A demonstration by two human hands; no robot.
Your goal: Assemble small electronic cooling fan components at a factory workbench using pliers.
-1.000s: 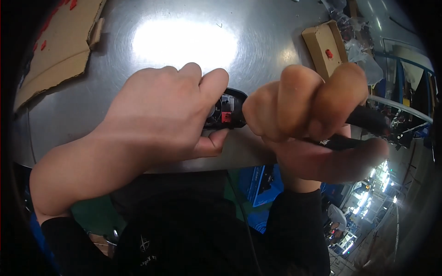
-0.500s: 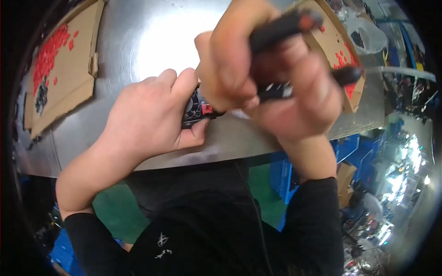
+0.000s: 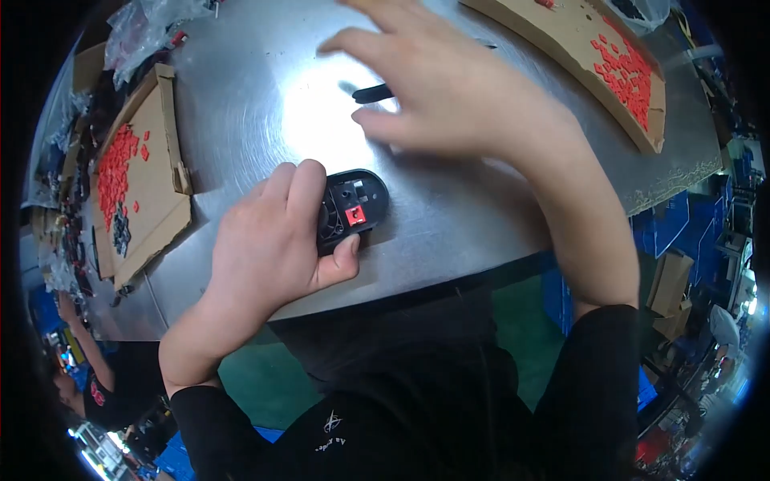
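**Left hand pins the black part, right hand floats empty over the tool**

So the left hand (image 3: 269, 244) sits just left of centre frame, curled round a small black oval part (image 3: 353, 207) that lies on the metal table (image 3: 241, 112); fingers wrapped over its left end, thumb pressing its lower edge, so it's a proper grip; the part's open face shows a little red square piece (image 3: 356, 215) set inside it, near the middle.

The right hand (image 3: 457, 96) is up in the top centre of the frame, a bit blurred; fingers spread wide and holding nothing; it hovers above the table, and right under the fingertips lies a slim black tool (image 3: 371, 94), only partly visible, in the bright glare on the metal; can't tell if a finger actually touches it.

Around that: a cardboard tray (image 3: 152, 152) at the left with a heap of small red pieces (image 3: 119, 168) on it; another cardboard tray (image 3: 561, 36) in the upper right, also scattered with red bits (image 3: 622, 68); crumpled clear plastic bags (image 3: 148, 32) in the upper left corner.
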